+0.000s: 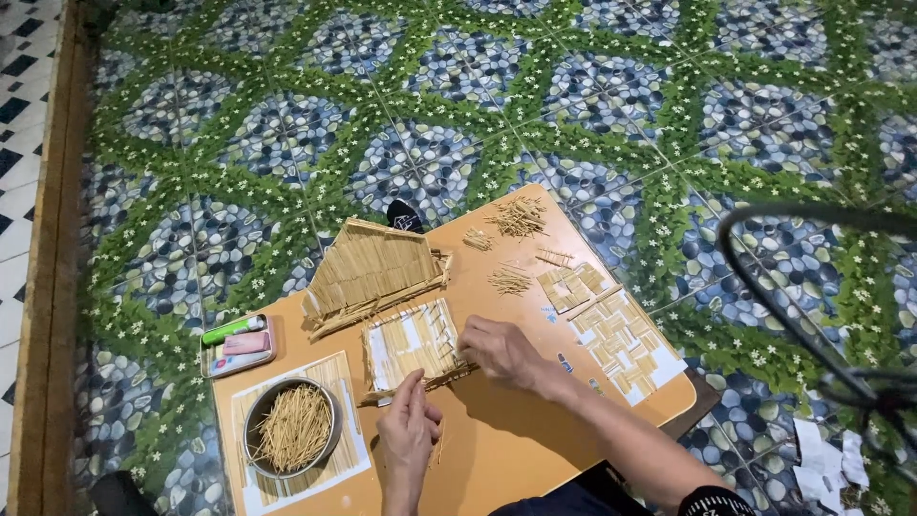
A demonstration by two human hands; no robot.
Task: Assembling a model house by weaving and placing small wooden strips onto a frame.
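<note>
Stick-laying step: right hand (pixel 499 351) is pressing, fingers together, on the half-covered panel (pixel 413 344); left hand (pixel 408 427) is pinching a toothpick (pixel 438 445). Next probably needs alignment beside the laid row.

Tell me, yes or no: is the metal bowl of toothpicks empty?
No, the metal bowl near the left hand holds a heap of toothpicks.

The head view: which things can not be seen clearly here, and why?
- Panel of thin sticks: its right edge is covered by the right hand.
- Left hand: what its fingertips pinch is too small to tell.
- Small dark object: partly hidden behind the stick roof piece.
- Tray: its contents are too small to identify.
- Black cable: cut off by the right edge.
</note>
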